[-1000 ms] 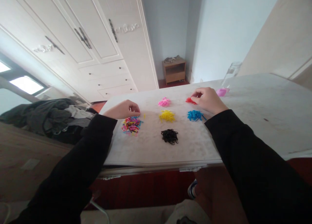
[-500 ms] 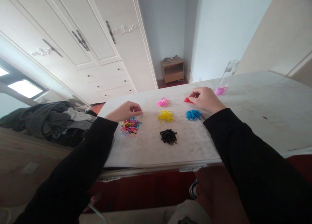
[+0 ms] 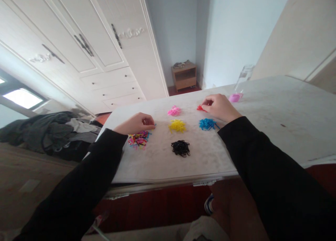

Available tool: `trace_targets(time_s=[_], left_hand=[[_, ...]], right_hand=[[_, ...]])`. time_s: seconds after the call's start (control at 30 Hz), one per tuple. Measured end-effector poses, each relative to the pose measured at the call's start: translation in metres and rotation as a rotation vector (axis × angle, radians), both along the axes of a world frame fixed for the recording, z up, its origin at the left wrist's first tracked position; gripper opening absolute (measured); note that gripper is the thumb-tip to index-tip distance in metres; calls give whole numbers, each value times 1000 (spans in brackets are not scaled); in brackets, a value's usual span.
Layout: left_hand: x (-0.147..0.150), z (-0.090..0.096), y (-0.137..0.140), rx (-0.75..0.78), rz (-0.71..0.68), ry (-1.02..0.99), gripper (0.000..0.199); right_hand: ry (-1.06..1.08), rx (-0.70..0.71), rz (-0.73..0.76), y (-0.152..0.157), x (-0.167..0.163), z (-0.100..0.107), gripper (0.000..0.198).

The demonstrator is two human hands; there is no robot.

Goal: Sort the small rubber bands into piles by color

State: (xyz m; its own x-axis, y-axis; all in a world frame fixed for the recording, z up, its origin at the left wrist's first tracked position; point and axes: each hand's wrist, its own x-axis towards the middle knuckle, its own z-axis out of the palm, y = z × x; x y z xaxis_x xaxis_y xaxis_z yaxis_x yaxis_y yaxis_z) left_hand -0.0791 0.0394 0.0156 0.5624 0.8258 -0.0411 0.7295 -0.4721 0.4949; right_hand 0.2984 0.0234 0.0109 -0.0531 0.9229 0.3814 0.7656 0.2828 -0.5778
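Observation:
My left hand (image 3: 141,123) is closed in a pinch just above the mixed pile of small coloured rubber bands (image 3: 138,140), and a bit of blue rubber band (image 3: 155,125) shows at its fingertips. At the far side of the table, the fingers of my right hand (image 3: 219,106) are pinched together at the small red rubber band pile (image 3: 201,108); what lies between them is hidden. Sorted piles lie between and near the hands: pink rubber bands (image 3: 174,111), yellow rubber bands (image 3: 177,126), blue rubber bands (image 3: 207,124) and black rubber bands (image 3: 180,148).
A clear bottle (image 3: 244,78) with a pink bottom stands at the back right of the white table (image 3: 262,136). Dark clothes (image 3: 52,132) are heaped at the left. Behind are a white wardrobe (image 3: 105,59) and a small wooden cabinet (image 3: 185,80).
My left hand has shifted slightly right and down; a yellowish bit showed at its fingertips before, a blue one now. My right hand stays at the red pile. The view has turned slightly.

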Motion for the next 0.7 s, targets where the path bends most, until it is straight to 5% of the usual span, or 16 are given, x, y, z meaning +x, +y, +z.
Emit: trace_targets(time_s=[0.7], left_hand=[[8,1,-12,109,-14,75,27]], right_hand=[[-29,-12,21,0,-1,-1,13]])
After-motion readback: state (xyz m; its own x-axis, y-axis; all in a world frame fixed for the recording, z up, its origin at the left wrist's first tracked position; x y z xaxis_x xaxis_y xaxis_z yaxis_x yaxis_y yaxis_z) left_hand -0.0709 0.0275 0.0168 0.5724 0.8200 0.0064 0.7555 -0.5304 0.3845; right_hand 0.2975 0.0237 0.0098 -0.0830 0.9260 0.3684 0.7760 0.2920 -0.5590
